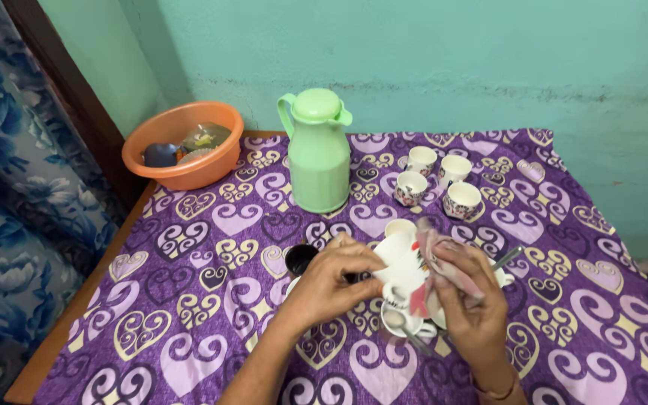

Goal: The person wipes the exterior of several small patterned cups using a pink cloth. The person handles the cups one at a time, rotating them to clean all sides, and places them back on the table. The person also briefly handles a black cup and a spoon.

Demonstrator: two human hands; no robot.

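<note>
My left hand (331,281) grips a white saucer (400,259) by its left edge, tilted above the table. My right hand (468,296) presses a pink and white cloth (438,262) against the saucer's right side. Below the hands stand a white cup (406,319) with a spoon (414,339) near it, and a second spoon (508,257) pokes out to the right. A small dark cup (300,259) sits just left of my left hand.
A green thermos jug (318,150) stands at the table's back middle. Several patterned cups (438,180) cluster to its right. An orange basin (183,146) with items sits at the back left corner. A purple heart-patterned cloth (189,300) covers the table.
</note>
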